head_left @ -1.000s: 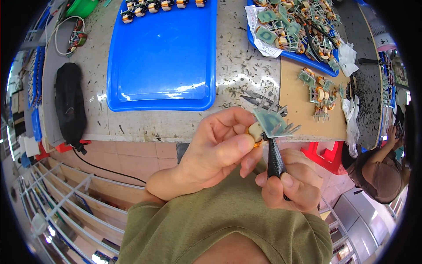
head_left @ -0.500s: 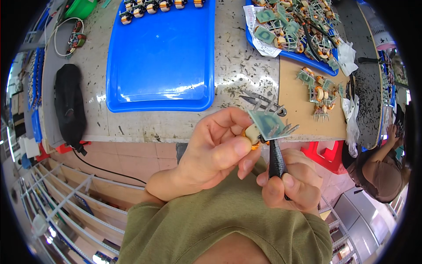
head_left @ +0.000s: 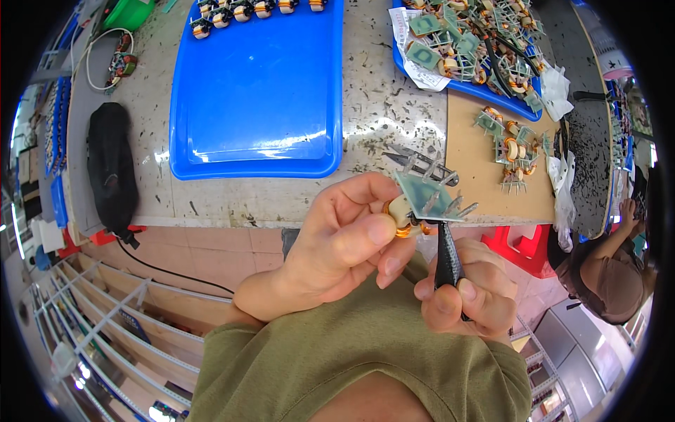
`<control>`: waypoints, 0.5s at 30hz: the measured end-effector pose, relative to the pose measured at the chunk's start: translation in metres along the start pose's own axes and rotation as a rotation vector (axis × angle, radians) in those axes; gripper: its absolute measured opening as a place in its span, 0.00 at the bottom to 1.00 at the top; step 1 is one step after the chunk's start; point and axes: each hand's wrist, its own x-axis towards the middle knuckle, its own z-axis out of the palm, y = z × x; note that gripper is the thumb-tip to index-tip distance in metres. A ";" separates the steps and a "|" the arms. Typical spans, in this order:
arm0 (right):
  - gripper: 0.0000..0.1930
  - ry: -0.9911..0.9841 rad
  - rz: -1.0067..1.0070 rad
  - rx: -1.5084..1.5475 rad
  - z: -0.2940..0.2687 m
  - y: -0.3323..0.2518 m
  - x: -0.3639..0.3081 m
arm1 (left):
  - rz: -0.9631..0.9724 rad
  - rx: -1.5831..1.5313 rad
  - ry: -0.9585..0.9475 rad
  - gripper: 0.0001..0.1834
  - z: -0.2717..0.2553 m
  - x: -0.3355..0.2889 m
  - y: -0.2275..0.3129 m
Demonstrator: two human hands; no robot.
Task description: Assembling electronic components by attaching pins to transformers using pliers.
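My left hand (head_left: 341, 239) pinches a coil (head_left: 401, 215) wound with copper wire, which is fixed to a small green circuit board (head_left: 427, 198) with silvery pins. The board is tilted, pins facing up and to the right. My right hand (head_left: 471, 288) is closed round a slim black tool (head_left: 447, 259) with a textured, tapered body. Its upper end meets the underside of the board beside the coil; the tip is hidden there. Just beyond the board, a pointed metal tool (head_left: 422, 167) with two jaws lies on the table.
A blue tray (head_left: 256, 105) ahead holds a row of coils (head_left: 241, 13) at its far end. At the far right, another blue tray (head_left: 478, 90) is heaped with coil boards. More coil boards (head_left: 517, 149) lie on brown board. A black pouch (head_left: 112, 165) rests left; a person (head_left: 608, 271) is at right.
The coil board has tilted slightly in my left hand, so its pins show more apart. My right hand and the black tool have shifted a little to the right.
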 end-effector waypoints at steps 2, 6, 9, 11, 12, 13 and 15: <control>0.17 0.006 0.005 -0.004 0.001 -0.001 0.000 | 0.004 -0.248 -0.214 0.13 -0.011 0.002 -0.003; 0.17 0.024 0.003 0.000 0.003 0.000 0.000 | -0.012 -0.196 -0.181 0.13 -0.009 0.001 -0.002; 0.18 -0.072 -0.010 0.016 -0.001 0.000 0.003 | -0.018 -0.230 -0.156 0.13 -0.008 0.000 -0.001; 0.18 -0.036 -0.013 0.014 0.001 0.000 0.001 | -0.018 -0.227 -0.177 0.13 -0.009 0.000 -0.001; 0.18 0.000 -0.016 0.012 0.002 0.000 0.000 | -0.019 -0.227 -0.178 0.13 -0.005 0.000 0.000; 0.18 0.000 -0.016 0.011 0.002 0.000 0.000 | -0.012 -0.131 -0.088 0.20 0.001 -0.001 0.002; 0.17 0.029 -0.011 0.009 0.003 0.000 0.000 | -0.003 -0.034 0.004 0.28 0.004 -0.002 0.002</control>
